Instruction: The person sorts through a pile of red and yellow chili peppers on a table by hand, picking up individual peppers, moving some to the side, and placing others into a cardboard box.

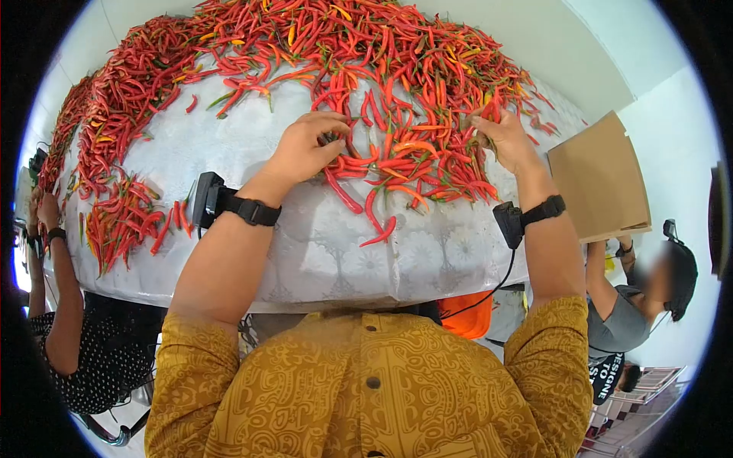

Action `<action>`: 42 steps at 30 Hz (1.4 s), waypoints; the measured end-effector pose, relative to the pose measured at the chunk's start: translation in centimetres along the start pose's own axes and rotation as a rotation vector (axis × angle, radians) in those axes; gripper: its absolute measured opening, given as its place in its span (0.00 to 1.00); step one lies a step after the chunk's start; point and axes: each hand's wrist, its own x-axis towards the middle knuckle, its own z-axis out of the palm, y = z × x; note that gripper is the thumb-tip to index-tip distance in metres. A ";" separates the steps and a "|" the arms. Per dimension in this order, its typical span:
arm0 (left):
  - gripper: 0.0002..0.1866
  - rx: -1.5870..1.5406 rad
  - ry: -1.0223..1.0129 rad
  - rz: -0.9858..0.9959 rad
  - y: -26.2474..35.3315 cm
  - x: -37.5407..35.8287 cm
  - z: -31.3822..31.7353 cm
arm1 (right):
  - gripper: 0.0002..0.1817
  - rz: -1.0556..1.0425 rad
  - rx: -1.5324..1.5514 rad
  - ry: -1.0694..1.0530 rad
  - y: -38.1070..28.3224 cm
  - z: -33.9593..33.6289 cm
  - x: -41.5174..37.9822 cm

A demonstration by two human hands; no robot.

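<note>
Chillies (412, 149) lie heaped between and beyond two hands on a covered table (305, 263). The right hand (507, 140) pinches a red chilli (491, 113); the left hand (307, 146) curls, its grip unclear. Cardboard (599, 179) stands just outside the right hand.

A broad desk (267, 294) fills the middle of the room before me, draped in a glossy, pale cover (416, 259) printed with grey plant shapes. Beyond it stands a plain off-white far wall (527, 30); another pale wall (679, 130) rises on the right, beside a big sheet of brown cardboard (603, 179). Near right, metal rails (645, 393) slant. Bright, even light washes over everything, glinting off the cover.
</note>
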 end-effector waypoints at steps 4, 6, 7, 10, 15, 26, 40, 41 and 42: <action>0.12 -0.026 -0.013 -0.024 0.0 -0.1 0.0 | 0.07 -0.052 -0.008 0.013 0.1 -1.0 0.7; 0.12 -0.019 -0.006 -0.006 -0.1 -0.1 0.0 | 0.06 -0.061 -0.032 0.023 0.5 -1.5 1.0; 0.12 -0.007 -0.005 0.003 -0.2 -0.1 0.0 | 0.06 0.013 0.015 0.021 0.6 -1.7 1.0; 0.12 -0.008 -0.014 -0.021 0.0 0.0 0.0 | 0.07 0.136 -0.075 0.014 0.9 -2.4 1.6; 0.13 -0.011 -0.032 -0.047 0.0 0.0 -0.1 | 0.09 0.082 -0.614 0.034 1.5 -0.6 3.2; 0.11 0.004 0.012 0.029 -0.8 0.0 0.2 | 0.22 -0.317 -0.544 -0.337 -0.9 11.2 4.3; 0.11 0.082 0.067 -0.030 1.6 -0.1 -0.2 | 0.20 -0.554 -0.955 -0.234 1.9 2.4 0.2; 0.11 0.111 0.077 0.029 1.7 -0.2 -0.1 | 0.19 -0.420 -0.927 -0.158 1.5 1.3 -0.3; 0.11 0.110 0.075 0.028 1.8 -0.2 0.0 | 0.19 -0.285 -0.895 -0.085 1.0 0.6 -0.9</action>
